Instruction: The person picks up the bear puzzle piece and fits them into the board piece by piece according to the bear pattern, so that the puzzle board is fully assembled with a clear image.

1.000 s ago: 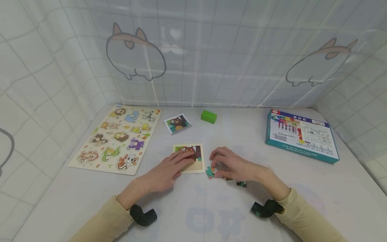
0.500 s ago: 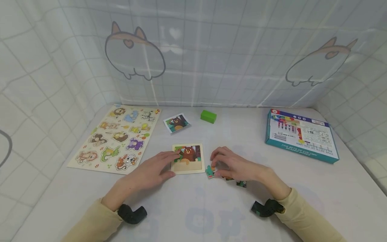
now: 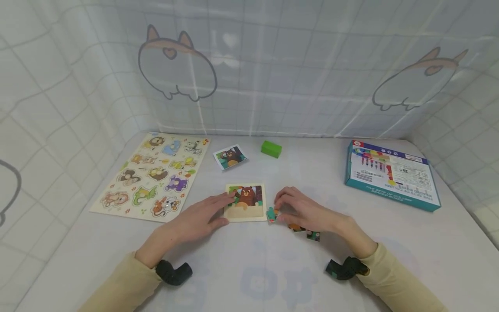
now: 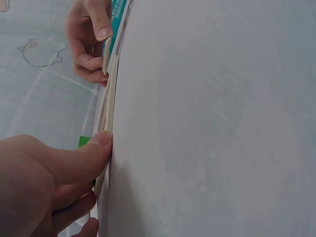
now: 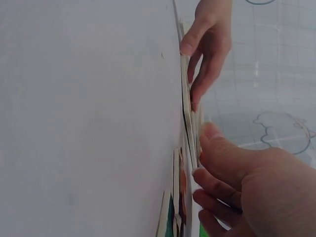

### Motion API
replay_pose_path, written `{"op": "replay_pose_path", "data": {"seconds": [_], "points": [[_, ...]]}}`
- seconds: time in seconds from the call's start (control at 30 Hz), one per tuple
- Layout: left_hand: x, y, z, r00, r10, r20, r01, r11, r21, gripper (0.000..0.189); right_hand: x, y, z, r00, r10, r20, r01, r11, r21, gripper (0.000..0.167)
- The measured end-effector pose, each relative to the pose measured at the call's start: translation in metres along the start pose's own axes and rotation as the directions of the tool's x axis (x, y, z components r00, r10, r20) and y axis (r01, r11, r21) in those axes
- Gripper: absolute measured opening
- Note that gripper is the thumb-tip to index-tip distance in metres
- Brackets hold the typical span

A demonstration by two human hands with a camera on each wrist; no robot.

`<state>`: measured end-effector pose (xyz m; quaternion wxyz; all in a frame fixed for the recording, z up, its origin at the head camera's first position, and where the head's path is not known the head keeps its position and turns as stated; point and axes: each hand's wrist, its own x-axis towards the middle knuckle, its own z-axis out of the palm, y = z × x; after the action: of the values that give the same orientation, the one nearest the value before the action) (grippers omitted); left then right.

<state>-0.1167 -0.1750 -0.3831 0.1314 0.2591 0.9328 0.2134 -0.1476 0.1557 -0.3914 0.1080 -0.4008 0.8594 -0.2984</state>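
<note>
A square wooden puzzle tray [image 3: 245, 213] lies mid-table, its upper part filled with a bear picture and its lower strip bare wood. My left hand [image 3: 195, 220] holds the tray's left side, thumb at the lower left corner and fingers along the edge. Just right of the tray, my right hand [image 3: 309, 212] pinches a teal and orange puzzle piece [image 3: 271, 214] between thumb and fingers; the left wrist view shows this piece [image 4: 106, 55] edge-on and tilted up. Under the right palm lie an orange-brown piece [image 3: 298, 227], partly hidden, and a dark green piece [image 3: 313, 235].
A large animal puzzle board [image 3: 130, 195] lies at the left. Behind the tray are a bear picture card [image 3: 230, 157] and a green block [image 3: 271, 149]. A teal-edged box [image 3: 390, 175] sits at the back right, near the curtain.
My left hand has drawn back from over the bear picture to the tray's left edge, uncovering the picture. My right hand stays by its piece throughout.
</note>
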Motion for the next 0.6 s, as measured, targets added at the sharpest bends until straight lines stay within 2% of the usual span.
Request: {"op": "replay_pose_path", "data": {"seconds": [0.3, 0.6], "points": [[0.002, 0.002, 0.002, 1.0, 0.031, -0.005, -0.031, 1.0, 0.001, 0.06, 0.025, -0.022, 0.01, 0.993, -0.043, -0.109, 0.036, 0.997, -0.062, 0.018], [0.006, 0.001, 0.005, 1.0, 0.024, -0.007, -0.024, 1.0, -0.007, 0.063, 0.062, -0.038, 0.02, 0.992, -0.041, -0.115, 0.032, 0.997, -0.075, 0.021]]}}
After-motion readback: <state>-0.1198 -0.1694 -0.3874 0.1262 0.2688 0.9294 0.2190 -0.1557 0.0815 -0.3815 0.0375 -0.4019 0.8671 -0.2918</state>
